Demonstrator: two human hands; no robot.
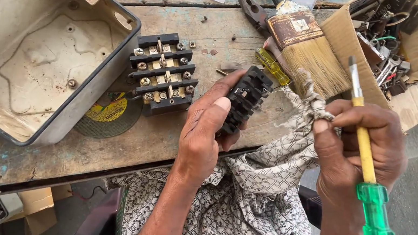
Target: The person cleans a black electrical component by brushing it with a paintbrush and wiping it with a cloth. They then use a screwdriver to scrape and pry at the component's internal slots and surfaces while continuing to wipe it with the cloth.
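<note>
Black terminal block is gripped in the left hand and wiped with patterned cloth pinched beside a screwdriver in the right hand, while its larger mate lies apart on the table, outside the emptied metal box.

A black ribbed terminal block is held tilted above the worktop edge; at its three o'clock, a patterned cloth's twisted tip and a green-handled screwdriver.
</note>
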